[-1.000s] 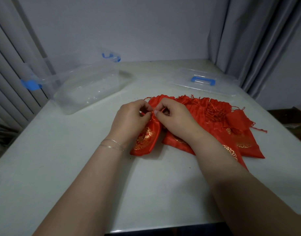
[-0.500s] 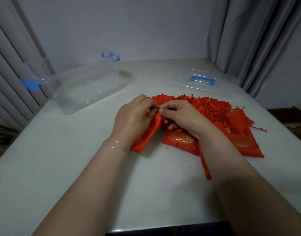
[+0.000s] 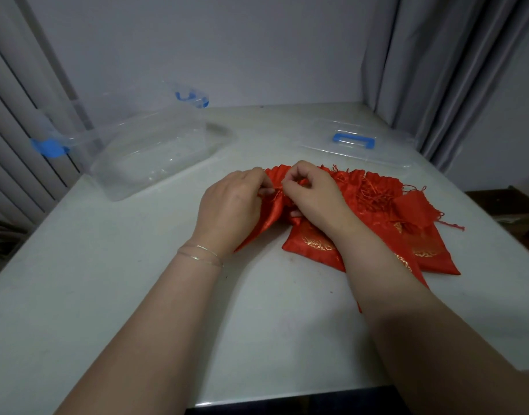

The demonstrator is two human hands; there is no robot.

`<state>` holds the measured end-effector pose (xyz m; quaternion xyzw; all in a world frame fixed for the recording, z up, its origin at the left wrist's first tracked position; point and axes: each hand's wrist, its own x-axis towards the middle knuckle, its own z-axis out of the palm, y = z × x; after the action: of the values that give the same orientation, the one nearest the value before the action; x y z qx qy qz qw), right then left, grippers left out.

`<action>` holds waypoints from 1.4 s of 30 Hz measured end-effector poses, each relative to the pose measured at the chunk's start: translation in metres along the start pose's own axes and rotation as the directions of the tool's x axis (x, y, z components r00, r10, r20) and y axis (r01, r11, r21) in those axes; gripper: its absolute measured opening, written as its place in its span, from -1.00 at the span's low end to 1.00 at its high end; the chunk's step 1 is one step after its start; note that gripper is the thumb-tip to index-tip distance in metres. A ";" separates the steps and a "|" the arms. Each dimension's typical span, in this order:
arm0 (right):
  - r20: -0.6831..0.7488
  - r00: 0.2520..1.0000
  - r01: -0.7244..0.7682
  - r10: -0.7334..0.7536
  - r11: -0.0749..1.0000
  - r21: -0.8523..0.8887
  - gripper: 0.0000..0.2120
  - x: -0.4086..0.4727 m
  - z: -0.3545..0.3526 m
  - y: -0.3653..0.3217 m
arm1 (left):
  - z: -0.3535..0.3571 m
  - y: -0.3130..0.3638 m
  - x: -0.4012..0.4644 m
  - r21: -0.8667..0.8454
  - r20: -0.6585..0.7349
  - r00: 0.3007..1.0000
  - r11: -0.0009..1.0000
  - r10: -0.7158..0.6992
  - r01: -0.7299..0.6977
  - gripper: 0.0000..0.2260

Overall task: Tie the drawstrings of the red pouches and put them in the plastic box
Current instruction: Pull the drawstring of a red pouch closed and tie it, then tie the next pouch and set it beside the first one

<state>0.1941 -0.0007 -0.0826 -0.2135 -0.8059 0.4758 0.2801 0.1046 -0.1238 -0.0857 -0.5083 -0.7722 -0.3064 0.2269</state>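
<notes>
Several red satin pouches (image 3: pixel 419 235) with gold print lie in a heap at the table's middle right, their cords tangled on top. One red pouch (image 3: pixel 264 223) lies at the heap's left end, gathered at its neck. My left hand (image 3: pixel 230 208) and my right hand (image 3: pixel 311 196) meet over that neck, each pinching its thin red drawstring (image 3: pixel 276 193). The fingertips hide the knot area. The clear plastic box (image 3: pixel 155 154) with blue latches stands open at the far left, nothing visible inside it.
The box's clear lid (image 3: pixel 356 145) with a blue handle lies flat at the far right of the white table (image 3: pixel 137 295). Grey curtains hang on both sides. The table's front edge runs just below my forearms.
Both hands have shifted slightly away from me along the pouch neck, and the fingers have pulled the drawstring tighter. The held pouch has turned more onto its edge, showing less gold print.
</notes>
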 end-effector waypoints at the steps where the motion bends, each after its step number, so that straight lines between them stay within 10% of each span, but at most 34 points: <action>1: -0.026 0.999 0.023 -0.024 0.999 -0.049 -0.95 0.000 0.000 0.000 | 0.000 0.000 0.000 0.002 0.015 1.000 1.000 -0.008 0.008 -0.62; 10: -0.079 0.966 0.187 -0.248 0.872 -0.453 -0.95 -0.001 0.002 -0.003 | -0.001 -0.004 0.005 -0.027 0.064 0.998 0.999 -0.025 0.027 -0.89; 15: 0.012 1.000 0.019 -0.021 0.986 0.166 -0.85 -0.003 0.008 -0.004 | -0.004 -0.004 0.002 -0.160 0.101 0.995 0.987 -0.012 0.028 -0.87; 20: 0.083 0.993 -0.108 0.083 0.924 0.366 -0.80 0.000 0.011 -0.009 | -0.002 0.000 0.000 -0.283 0.104 0.992 0.955 -0.065 0.093 -0.87; 29: 0.136 0.978 0.195 -0.161 0.933 -0.303 -0.91 0.000 0.000 0.006 | -0.005 -0.014 0.002 -0.237 0.139 0.983 0.960 -0.119 0.149 -0.94; 34: 0.074 0.971 0.239 -0.227 0.930 -0.280 -0.90 0.002 0.002 0.009 | -0.015 -0.026 0.003 -0.192 0.091 0.962 0.943 -0.259 0.272 -0.96; 38: 0.011 0.977 0.204 -0.215 0.909 -0.363 -0.77 0.008 0.001 0.017 | -0.028 -0.056 0.002 -0.035 -0.150 0.850 0.862 -0.504 0.505 -0.93; 42: 0.119 0.986 0.163 -0.118 0.833 -0.528 -0.60 0.007 0.007 0.021 | -0.029 -0.084 -0.007 0.124 -0.088 0.714 0.703 -0.695 0.700 -0.84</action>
<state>0.1854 0.0087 -0.1024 -0.2040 -0.9308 0.2182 0.2105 0.0304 -0.1738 -0.0901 -0.1549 -0.9236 -0.3197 0.1444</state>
